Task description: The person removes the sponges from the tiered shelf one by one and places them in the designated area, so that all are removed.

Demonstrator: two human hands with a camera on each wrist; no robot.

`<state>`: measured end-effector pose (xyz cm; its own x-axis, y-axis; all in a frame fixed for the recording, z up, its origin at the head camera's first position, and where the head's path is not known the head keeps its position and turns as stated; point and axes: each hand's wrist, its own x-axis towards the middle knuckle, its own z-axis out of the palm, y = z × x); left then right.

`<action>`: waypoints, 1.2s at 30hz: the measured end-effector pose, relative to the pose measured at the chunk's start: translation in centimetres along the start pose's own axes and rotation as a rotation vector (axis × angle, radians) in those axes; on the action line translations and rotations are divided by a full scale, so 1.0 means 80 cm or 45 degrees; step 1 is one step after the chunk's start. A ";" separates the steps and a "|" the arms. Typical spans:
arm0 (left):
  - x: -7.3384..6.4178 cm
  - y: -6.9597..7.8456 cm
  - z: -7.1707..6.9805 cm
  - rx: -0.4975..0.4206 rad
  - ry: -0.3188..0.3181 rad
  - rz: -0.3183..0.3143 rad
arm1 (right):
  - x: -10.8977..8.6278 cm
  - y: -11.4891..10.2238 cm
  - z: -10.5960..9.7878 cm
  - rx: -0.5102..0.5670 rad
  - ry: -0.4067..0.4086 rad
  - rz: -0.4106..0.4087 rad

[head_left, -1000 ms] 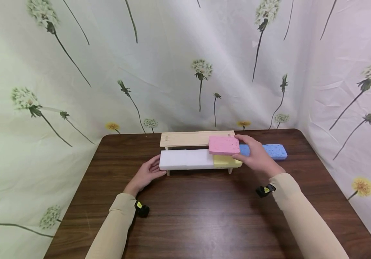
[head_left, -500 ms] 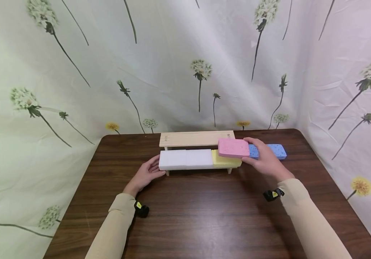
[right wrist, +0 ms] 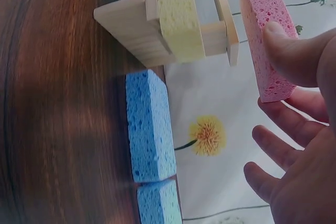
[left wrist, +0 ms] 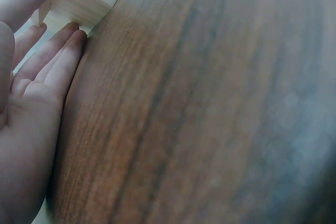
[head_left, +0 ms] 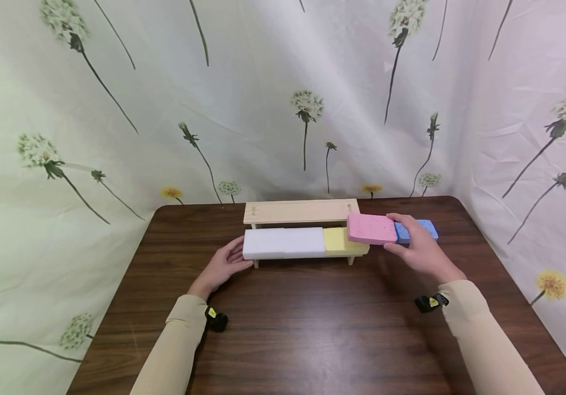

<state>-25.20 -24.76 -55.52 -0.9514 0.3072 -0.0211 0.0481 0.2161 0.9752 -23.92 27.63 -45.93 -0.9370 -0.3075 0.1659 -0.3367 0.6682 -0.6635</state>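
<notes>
My right hand [head_left: 422, 253] pinches a pink sponge [head_left: 371, 228] by its right end, thumb on one face and fingers on the other. The sponge is held in the air, above the yellow sponge [head_left: 334, 242] in the right wrist view. That yellow sponge lies on the lower step of a two-step wooden rack [head_left: 297, 212], to the right of two white sponge blocks [head_left: 304, 242]. My left hand [head_left: 219, 271] rests against the rack's left end, its fingers [left wrist: 60, 64] fairly straight beside the wood. Two blue sponges [right wrist: 149, 129] lie end to end on the table, right of the rack.
The rack's bare upper step stands close to the back edge of the dark wooden table [head_left: 292, 329]. A white cloth with a dandelion print [head_left: 263, 126] hangs behind and at the sides. Each wrist wears a small black camera [head_left: 431, 303].
My right hand has carried the pink sponge to the right, from in front of the upper step to partly past the rack's right end. My left hand has stayed in place.
</notes>
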 end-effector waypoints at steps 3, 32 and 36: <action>0.000 -0.001 0.000 0.004 -0.007 0.007 | -0.005 0.005 -0.005 -0.029 0.028 -0.018; 0.003 -0.001 -0.002 -0.030 -0.013 0.000 | -0.055 0.046 -0.023 -0.130 0.045 0.098; 0.002 0.000 -0.002 -0.045 -0.012 -0.004 | -0.059 0.053 -0.018 -0.127 0.028 0.116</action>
<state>-25.40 -24.84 -55.51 -0.9485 0.3157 -0.0262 0.0342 0.1845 0.9822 -21.05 32.85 -48.47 -0.9656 -0.2284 0.1246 -0.2566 0.7570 -0.6009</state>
